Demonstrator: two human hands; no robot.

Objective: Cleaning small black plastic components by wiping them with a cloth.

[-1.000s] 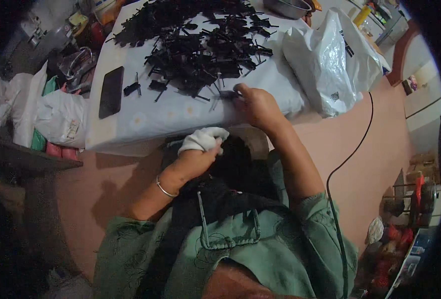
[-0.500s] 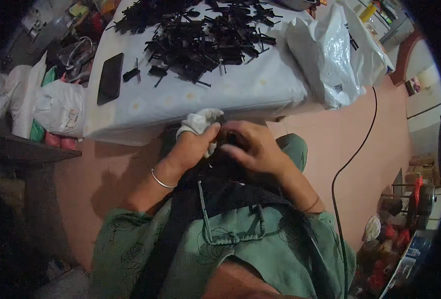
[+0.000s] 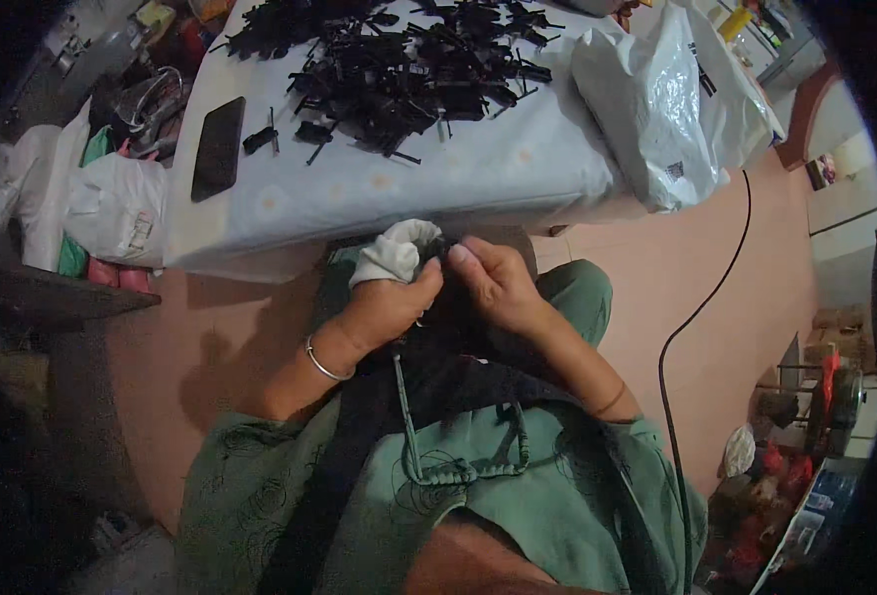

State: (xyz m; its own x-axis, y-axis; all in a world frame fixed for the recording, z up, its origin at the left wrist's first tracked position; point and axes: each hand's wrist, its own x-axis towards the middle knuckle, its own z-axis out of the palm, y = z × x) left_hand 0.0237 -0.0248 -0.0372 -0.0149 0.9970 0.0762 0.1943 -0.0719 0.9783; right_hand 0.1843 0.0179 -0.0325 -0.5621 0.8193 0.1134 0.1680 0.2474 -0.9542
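Note:
Over my lap, just short of the table's front edge, my left hand (image 3: pixel 389 309) is closed around a crumpled white cloth (image 3: pixel 391 256). A small black piece (image 3: pixel 440 248) sticks out beside the cloth, between my two hands; its exact kind is hard to make out. My right hand (image 3: pixel 503 286) is closed, thumb and fingers pinched at the right side of that black piece. On the table lies a big heap of black plastic pieces with thin pins or screws (image 3: pixel 409 84). Apart from the heap lies a single black piece (image 3: pixel 260 140).
A dark phone (image 3: pixel 218 149) lies on the left of the table (image 3: pixel 324 208), which has a pale flowered cover. A white plastic bag (image 3: pixel 646 109) stands at the right. Bags (image 3: pixel 116 213) fill a shelf on the left. A black cable (image 3: pixel 691 322) crosses the floor at right.
My right hand has turned and drawn its fingers into a pinch at the black piece. My left hand has shifted slightly, and more of the white cloth now shows above it.

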